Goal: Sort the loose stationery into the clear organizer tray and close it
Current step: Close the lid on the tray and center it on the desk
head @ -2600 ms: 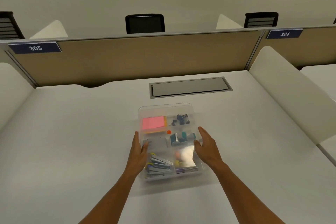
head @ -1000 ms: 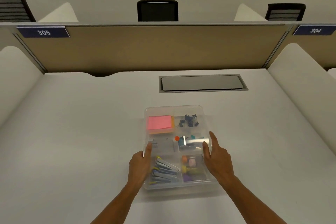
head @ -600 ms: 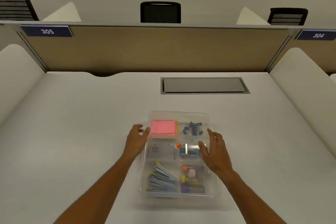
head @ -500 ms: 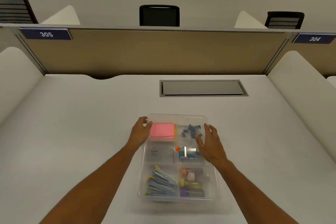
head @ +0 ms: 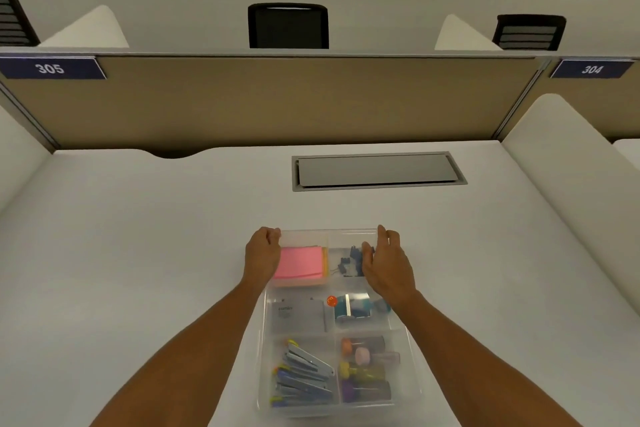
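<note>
We are gripping the far corners of the clear organizer tray (head: 337, 407), left hand (head: 262, 255) and right hand (head: 386, 262) curled over its rim; it is lying near us on the white desk (head: 138, 253).

Both arms bare, reaching forward from the bottom corners of the view and converging toward centre. Left hand (head: 262, 257) at the far left corner of the clear organizer tray (head: 414, 371): fingers curled over the far rim, back of hand up, wrist straight in line with the forearm. Right hand (head: 386, 262) at the far right corner: fingertips hooked over the far rim, thumb lying inward along the top, palm down over the right edge. Both hands level with each other and roughly symmetric. Left forearm runs beside the tray's left side; right forearm crosses over its right side.
</note>
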Demonstrator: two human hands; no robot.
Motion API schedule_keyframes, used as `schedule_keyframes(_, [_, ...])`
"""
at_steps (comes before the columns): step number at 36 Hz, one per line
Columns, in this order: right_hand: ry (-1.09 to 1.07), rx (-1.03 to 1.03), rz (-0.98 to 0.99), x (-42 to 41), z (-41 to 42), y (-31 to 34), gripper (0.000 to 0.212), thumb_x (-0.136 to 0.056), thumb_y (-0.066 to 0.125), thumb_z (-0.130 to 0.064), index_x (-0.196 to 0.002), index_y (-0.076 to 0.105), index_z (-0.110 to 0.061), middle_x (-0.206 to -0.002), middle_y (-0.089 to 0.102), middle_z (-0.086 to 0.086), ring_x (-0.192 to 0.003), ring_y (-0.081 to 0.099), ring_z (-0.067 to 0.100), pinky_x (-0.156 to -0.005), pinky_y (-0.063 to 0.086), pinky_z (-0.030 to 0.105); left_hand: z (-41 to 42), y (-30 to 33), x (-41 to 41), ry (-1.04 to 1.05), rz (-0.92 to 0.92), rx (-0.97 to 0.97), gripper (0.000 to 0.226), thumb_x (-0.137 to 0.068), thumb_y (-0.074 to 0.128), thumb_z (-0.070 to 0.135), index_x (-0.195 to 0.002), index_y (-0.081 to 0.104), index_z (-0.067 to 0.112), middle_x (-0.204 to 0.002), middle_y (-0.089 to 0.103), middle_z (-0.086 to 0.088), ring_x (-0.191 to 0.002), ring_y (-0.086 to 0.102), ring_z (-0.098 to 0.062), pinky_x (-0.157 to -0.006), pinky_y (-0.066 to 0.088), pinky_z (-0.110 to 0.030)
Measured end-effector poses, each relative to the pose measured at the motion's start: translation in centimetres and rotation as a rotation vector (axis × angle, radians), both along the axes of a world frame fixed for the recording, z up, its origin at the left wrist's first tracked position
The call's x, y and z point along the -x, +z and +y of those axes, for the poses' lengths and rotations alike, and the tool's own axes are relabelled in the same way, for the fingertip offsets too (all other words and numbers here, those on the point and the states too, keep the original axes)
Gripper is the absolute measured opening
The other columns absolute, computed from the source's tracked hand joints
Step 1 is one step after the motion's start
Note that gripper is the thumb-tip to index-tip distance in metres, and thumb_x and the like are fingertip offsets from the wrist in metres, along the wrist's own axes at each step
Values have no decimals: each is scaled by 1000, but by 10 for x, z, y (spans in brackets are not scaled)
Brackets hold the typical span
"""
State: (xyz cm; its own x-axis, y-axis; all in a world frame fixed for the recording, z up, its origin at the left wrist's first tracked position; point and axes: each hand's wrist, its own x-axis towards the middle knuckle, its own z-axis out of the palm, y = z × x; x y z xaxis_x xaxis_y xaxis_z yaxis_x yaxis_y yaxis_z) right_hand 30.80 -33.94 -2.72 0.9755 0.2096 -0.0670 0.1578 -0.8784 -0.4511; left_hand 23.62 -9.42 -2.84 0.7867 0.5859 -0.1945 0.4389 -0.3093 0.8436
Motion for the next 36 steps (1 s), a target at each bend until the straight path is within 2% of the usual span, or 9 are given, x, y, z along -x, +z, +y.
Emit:
schedule_keyframes(9, [8,41,-30,4,-1,-4,62,-102,36,-51,-154,27,-17,-159,31,5,-121,61,29,-95,52,33,0,-6,-2,-57,-17,-136,26,-104,33,23,-102,55,10,-98,59,-6,-91,57,-22,-78,43,-30])
schedule_keyframes(15, [18,68,-21,7,-1,0,66,-101,32,-55,-156,21,-19,-162,26,4,-127,57,30,-98,50,37,-4,3,2,-27,-43,-483,11,-98,50,20,-106,56,17,-103,52,-3,-94,52,-21,-77,49,-33])
schedule_keyframes(19, [40,124,1,7,-1,7,70,-100,32,-56,-157,18,-17,-164,22,5,-138,44,31,-106,44,40,-14,18,15,-155,-96,-707,18,-93,59,20,-111,61,17,-115,58,-5,-103,55,-21,-86,48,-32])
schedule_keyframes(22, [70,137,-21,18,-3,14,73,-99,34,-58,-157,18,-17,-165,16,4,-147,29,31,-116,32,43,-29,27,35,-274,-80,-755,27,-93,58,25,-118,62,16,-129,56,-7,-120,51,-24,-98,44,-35])
schedule_keyframes(25, [136,123,-56,47,-8,19,71,-100,34,-58,-157,18,-20,-166,11,4,-151,17,29,-120,20,41,-49,30,64,-336,-8,-708,43,-96,51,38,-134,52,19,-144,47,-6,-134,40,-25,-110,34,-39])
schedule_keyframes(29, [246,189,-68,95,-20,17,77,-97,25,-66,-159,10,-22,-167,1,4,-153,4,29,-122,11,42,-73,25,106,-372,165,-702,61,-94,37,60,-145,37,28,-157,28,-3,-147,18,-26,-120,15,-42])
schedule_keyframes(33, [283,227,-37,131,-39,11,86,-90,13,-76,-159,8,-24,-167,-6,4,-153,-7,29,-122,2,45,-93,20,141,-367,315,-718,81,-84,16,78,-150,24,32,-163,11,-1,-150,3,-27,-119,3,-49])
schedule_keyframes(36, [304,253,-58,150,-51,1,87,-89,5,-78,-159,1,-27,-166,-10,3,-151,-17,26,-121,-5,44,-107,12,163,-331,377,-756,93,-77,4,84,-154,9,32,-163,-3,0,-150,-7,-28,-118,0,-51])
